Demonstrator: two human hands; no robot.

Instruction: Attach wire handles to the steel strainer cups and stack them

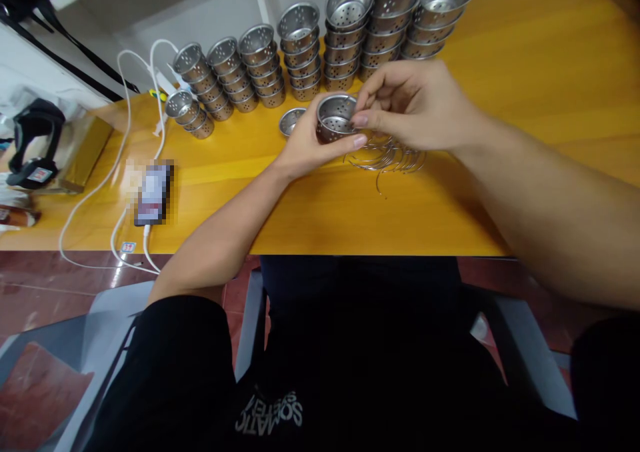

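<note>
You are holding one small perforated metal cup (334, 117) above the yellow table (525, 105), near its middle and just in front of the stacked rows. Your left hand (310, 147) is cradling the cup from below and behind, with the fingers curled closed around its wall and the thumb lying along the near side. The cup is tilting slightly toward you, so its perforated floor is showing.

Your right hand (407, 102) is reaching over from the right, with its fingertips pinched together at the cup's right rim. Whether a wire ring is sitting between those fingertips cannot be told from this view.

A loose pile of thin wire rings (387, 159) is lying on the table directly below your right hand, just right of the cup. One more single cup (291, 120) is sitting on the table just left of your left hand.

Stacks of identical cups (320, 45) are standing in a row across the far side of the table, rising in height from left to right. A short stack (190, 113) is lying tilted at the left end.

A phone (153, 192) is lying near the left front edge, with white cables (125, 92) running past it and over the edge.
</note>
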